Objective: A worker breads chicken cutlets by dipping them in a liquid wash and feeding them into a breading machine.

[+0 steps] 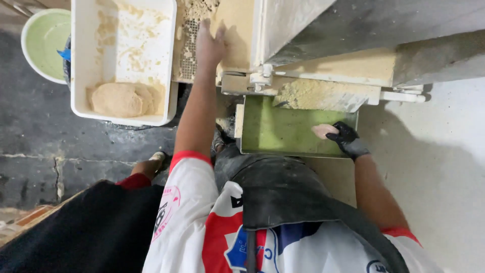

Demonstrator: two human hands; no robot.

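My bare left hand reaches forward, fingers spread, onto a tan, flour-dusted surface of the machine next to a metal mesh strip. My right hand, in a black glove, rests on a green tray under the machine's outlet and grips a small pinkish lump of dough. Crumbly tan dough clings to the outlet just above the tray. A white rectangular tub to the left holds flat round dough pieces at its near end.
A pale green round bucket stands at the far left on the dark cracked floor. The grey metal machine body fills the upper right. A light floor or slab lies to the right. I wear a dark apron.
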